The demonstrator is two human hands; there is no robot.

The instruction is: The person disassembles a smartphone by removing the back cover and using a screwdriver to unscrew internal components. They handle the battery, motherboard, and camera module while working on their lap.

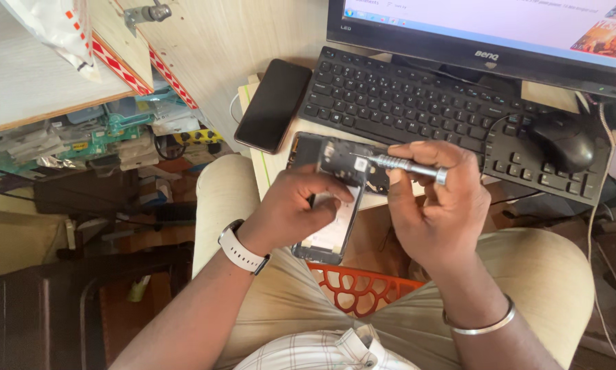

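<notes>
My left hand (296, 207) grips an opened phone body (330, 205) by its middle, holding it over my lap with the back cover off and the inner parts showing. My right hand (437, 202) holds a small silver screwdriver (404, 165), its tip resting on the upper part of the phone body. A white watch sits on my left wrist and a metal bangle on my right wrist.
A dark intact phone (274, 105) lies on the desk next to a black keyboard (417, 103). A black mouse (561, 142) and a monitor (486, 34) are at the right. An orange basket (359, 288) is between my knees. Cluttered shelves (116, 137) stand left.
</notes>
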